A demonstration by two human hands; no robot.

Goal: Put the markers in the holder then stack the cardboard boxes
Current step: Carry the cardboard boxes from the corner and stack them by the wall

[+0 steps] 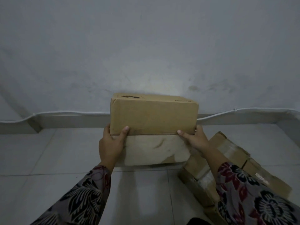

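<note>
Two hands are on the brown cardboard box (154, 114), one at each end. My left hand (112, 143) clasps the lower left corner, thumb flat on the near face and fingers wrapped out of sight round the end. My right hand (194, 138) does the same at the lower right corner, thumb laid along the bottom edge.

The brown box sits level, long side towards me. Its bottom edge meets the top edge of a paler, scuffed box (154, 150) standing on the tiled floor (48, 159). I cannot tell whether its weight is fully down. The left ends of the two line up closely. On the right, the brown box reaches slightly past the pale one's worn corner.

Behind the pair runs a low ledge (73, 120) at the foot of the grey wall (146, 46), with a white cable (65, 113) along it. The brown box's far edge hides part of both, so I cannot judge the gap there.

To the left I see bare tile out to the ledge corner. To the right a third, taped box (233, 150) lies at an angle just beside the pale box, partly under my right patterned sleeve (253, 197), so room on that side is tight.
</note>
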